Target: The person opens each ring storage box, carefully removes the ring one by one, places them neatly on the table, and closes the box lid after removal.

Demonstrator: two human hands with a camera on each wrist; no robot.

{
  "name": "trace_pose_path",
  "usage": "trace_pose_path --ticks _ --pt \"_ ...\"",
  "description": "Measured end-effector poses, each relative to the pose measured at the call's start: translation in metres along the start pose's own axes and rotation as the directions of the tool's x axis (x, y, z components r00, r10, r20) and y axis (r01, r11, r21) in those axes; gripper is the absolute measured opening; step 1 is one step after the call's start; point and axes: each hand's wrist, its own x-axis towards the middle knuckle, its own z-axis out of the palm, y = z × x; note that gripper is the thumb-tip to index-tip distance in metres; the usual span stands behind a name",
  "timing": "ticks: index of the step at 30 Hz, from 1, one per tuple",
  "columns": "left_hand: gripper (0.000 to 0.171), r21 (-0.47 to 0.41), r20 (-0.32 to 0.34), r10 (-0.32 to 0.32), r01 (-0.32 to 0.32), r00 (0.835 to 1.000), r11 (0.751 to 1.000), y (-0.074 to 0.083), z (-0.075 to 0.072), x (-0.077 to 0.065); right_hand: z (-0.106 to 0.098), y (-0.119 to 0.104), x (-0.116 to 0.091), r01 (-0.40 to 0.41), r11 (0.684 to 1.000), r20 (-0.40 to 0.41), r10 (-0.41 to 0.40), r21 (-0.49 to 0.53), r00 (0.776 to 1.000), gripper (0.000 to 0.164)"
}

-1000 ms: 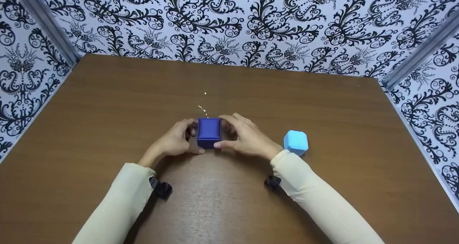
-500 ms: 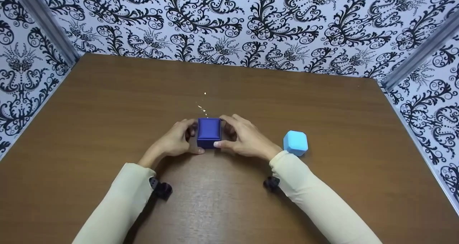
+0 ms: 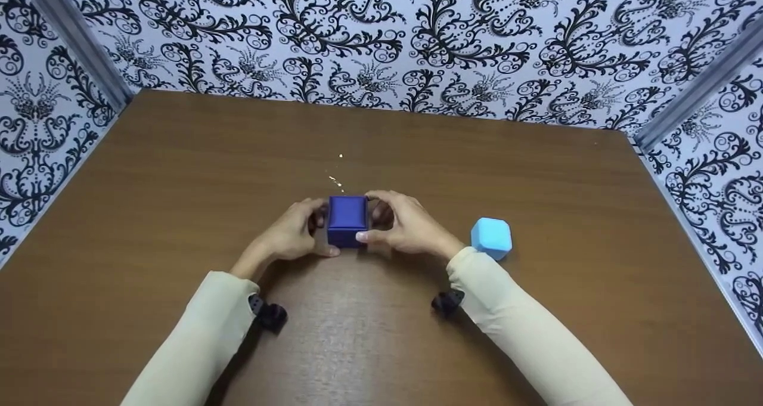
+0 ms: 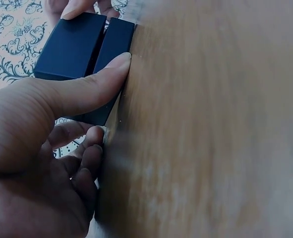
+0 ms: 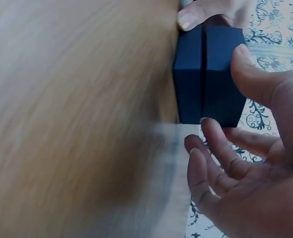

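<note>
Box (image 3: 348,213) mid-table (image 3: 179,155), probably light, stiff and smooth, best held low and high by opposite sides: left fingers at 9 o'clock grip the base (image 5: 189,74), right fingers at 3 o'clock pinch the lid (image 5: 220,79).

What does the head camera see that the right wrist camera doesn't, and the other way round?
Only the head view: the light blue cube and cream sleeves.
Only the right wrist view: the palm of the right hand and the side of the dark blue box facing it.
Both: that box, that hand, the left hand, the table and patterned wallpaper.
</note>
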Motion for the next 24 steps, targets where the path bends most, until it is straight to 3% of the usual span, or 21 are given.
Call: trace_pose_path --ticks 8,14,19,24 --pt "0.078 0.004 -0.007 0.032 -0.031 0.999 0.999 -0.001 0.000 0.000 -0.004 -0.005 0.005 -0.093 0.989 0.016 0.092 0.118 0.996 0.068" --pt "0.066 -0.005 -0.019 0.093 -0.093 0.996 0.996 -0.002 0.000 0.001 -0.008 -0.008 0.009 -0.182 0.950 0.062 0.172 0.255 0.983 0.067" --pt "0.072 -0.006 -0.020 0.069 -0.069 0.997 0.998 -0.002 0.000 0.001 -0.012 -0.008 0.013 -0.222 0.914 0.096 0.201 0.340 0.975 0.062" --pt "0.075 -0.004 -0.017 0.039 -0.039 0.999 0.999 -0.002 0.000 0.000 -0.016 -0.008 0.016 -0.244 0.900 0.125 0.213 0.362 0.969 0.061"
